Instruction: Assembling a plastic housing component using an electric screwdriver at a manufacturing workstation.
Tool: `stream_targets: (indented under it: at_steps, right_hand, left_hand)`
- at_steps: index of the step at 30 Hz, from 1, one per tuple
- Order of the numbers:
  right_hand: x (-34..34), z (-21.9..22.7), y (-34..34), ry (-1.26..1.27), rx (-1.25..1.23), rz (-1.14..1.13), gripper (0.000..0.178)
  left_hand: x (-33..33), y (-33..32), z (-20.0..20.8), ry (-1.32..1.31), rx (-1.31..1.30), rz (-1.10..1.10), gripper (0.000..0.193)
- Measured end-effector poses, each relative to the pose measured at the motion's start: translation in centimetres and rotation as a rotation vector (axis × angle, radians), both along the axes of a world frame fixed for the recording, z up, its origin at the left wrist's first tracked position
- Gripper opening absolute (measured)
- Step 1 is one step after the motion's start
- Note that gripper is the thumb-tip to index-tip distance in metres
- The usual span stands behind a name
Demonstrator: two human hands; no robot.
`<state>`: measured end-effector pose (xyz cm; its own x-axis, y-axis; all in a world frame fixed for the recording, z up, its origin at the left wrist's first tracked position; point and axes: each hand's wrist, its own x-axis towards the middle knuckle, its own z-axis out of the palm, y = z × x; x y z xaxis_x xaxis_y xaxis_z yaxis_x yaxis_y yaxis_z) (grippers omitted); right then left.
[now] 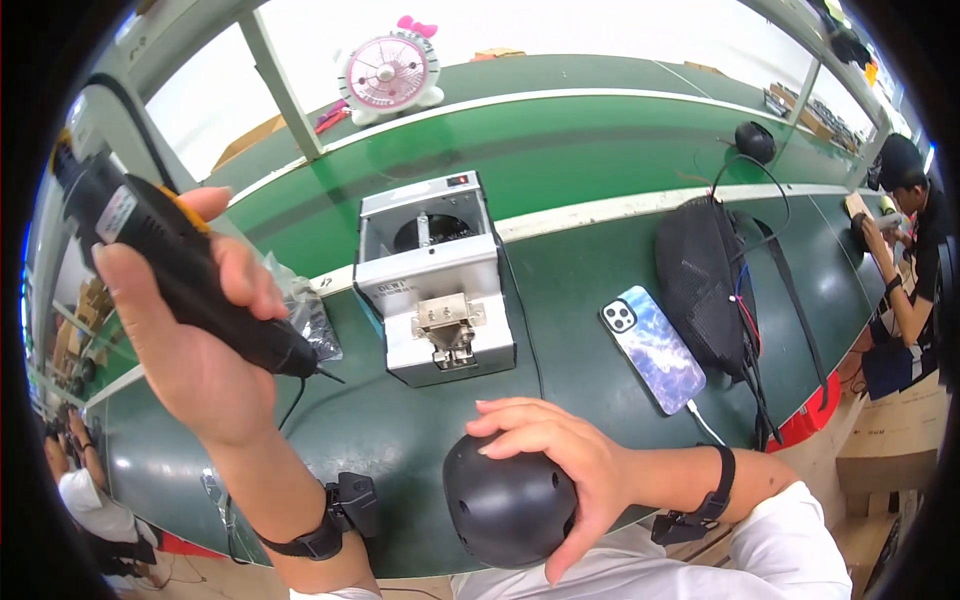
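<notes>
Up top, left of centre, a pink-and-white fan [386, 74] is being borne by a green shelf [560, 74]; now right of centre, a marbled phone [657, 355] is being met by a white cable [708, 424], a black bag [695, 280] is being flanked by a dark strap [803, 318], and far right, something is being handled by a person in black [935, 240]!

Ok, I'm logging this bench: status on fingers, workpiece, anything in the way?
Left fingers around black power screwdriver. Right fingers on black domed shell. Bit clear of shell, nothing seen between them; silver machine stands beyond.
</notes>
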<state>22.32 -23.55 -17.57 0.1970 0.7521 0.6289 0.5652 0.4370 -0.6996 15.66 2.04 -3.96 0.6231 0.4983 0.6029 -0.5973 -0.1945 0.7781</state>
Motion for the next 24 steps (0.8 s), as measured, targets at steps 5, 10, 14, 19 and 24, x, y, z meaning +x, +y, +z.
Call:
stream_targets:
  at_steps: [5,10,14,19,24]
  right_hand:
    - [0.3,0.4,-0.2,-0.005,-0.184,0.055,0.123]
    - [-1.0,0.5,-0.8,0.061,-0.244,-0.143,0.121]
    - [-2.7,1.5,-0.3,0.180,-0.322,-0.314,0.122]
    - [-2.5,0.4,0.0,0.131,-0.231,-0.249,0.129]
    - [-2.1,-1.1,0.8,0.063,-0.100,-0.163,0.130]
  left_hand:
    - [0.4,0.2,-0.5,0.046,0.091,0.016,0.064]
    - [0.2,-3.0,-1.4,0.176,0.433,0.525,0.053]
    - [-5.3,-6.4,-4.6,0.308,0.567,0.338,0.072]
    - [-6.3,-11.4,-5.7,0.595,0.641,0.138,0.051]
    - [-7.4,-9.4,-8.0,0.859,0.147,-0.155,0.087]
